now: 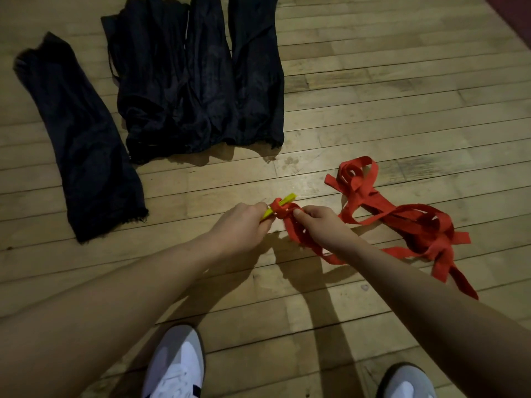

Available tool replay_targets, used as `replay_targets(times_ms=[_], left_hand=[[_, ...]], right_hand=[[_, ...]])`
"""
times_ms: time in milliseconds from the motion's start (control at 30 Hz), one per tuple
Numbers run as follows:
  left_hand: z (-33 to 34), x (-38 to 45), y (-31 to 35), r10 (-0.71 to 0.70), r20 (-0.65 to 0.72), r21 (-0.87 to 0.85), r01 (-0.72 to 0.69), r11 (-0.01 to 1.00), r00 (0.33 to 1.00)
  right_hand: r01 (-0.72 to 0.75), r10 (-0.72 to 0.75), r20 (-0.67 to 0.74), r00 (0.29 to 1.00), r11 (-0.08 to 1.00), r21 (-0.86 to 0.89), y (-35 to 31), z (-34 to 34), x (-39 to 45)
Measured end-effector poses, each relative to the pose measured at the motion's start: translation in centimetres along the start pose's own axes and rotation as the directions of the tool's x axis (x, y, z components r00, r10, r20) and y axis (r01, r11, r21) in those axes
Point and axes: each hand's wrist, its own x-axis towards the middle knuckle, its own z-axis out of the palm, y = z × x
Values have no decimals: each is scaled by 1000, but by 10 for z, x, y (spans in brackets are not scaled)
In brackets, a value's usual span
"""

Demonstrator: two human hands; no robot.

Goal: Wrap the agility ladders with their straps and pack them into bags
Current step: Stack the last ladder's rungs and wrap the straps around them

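A bundle of yellow ladder rungs (288, 199) sticks out between my hands, with red strap wound round its middle. My left hand (242, 225) grips the near end of the rungs. My right hand (320, 225) pinches the red strap right beside the wound part. The loose red strap (402, 222) trails from my right hand across the floor to the right in a tangled heap. One dark bag (83, 139) lies flat at the left. Several more dark bags (201, 73) lie side by side beyond my hands.
All of this lies on a wooden plank floor (402, 96). My two shoes (175, 366) show at the bottom edge, right below my forearms. A dark red strip (514, 15) runs along the far right corner.
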Motion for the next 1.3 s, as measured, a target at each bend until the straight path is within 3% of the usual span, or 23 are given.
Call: replay_targets(times_ms=[67, 133, 300, 433, 567, 733, 867, 1067, 1200, 1300], left_hand=[[-1, 3, 2, -71, -41, -60, 68, 996, 997], [-2, 7, 5, -105, -58, -86, 100, 991, 993], [4, 3, 13, -98, -17, -88, 96, 991, 995], [7, 0, 14, -69, 5, -91, 69, 993, 998], [10, -1, 15, -65, -23, -65, 63, 996, 998], [13, -1, 15, -114, -93, -61, 109, 992, 989], [13, 0, 14, -104, -111, -75, 96, 993, 988], [14, 3, 17, -89, -93, 14, 91, 996, 992], [13, 4, 14, -28, -52, -76, 24, 997, 998], [11, 5, 9, -11, 43, -139, 17, 990, 999]], right_hand=[[-66, 50, 130, 990, 990, 128, 1, 2, -4], [-88, 63, 187, 980, 988, 128, 3, 3, -5], [-38, 36, 179, 983, 999, 12, 4, -5, -1], [-27, 10, 187, 982, 996, 87, 1, -9, -3], [2, -6, 74, 997, 998, 57, 3, -5, -3], [-49, 39, 47, 998, 967, 249, -4, 1, 3], [-38, 27, 65, 998, 984, 176, -5, 0, 6], [-77, 101, -109, 989, 976, 202, -6, 17, 9], [-73, 116, -120, 986, 946, 316, -5, 17, 11], [-65, 86, -29, 996, 899, 434, -5, 11, 10]])
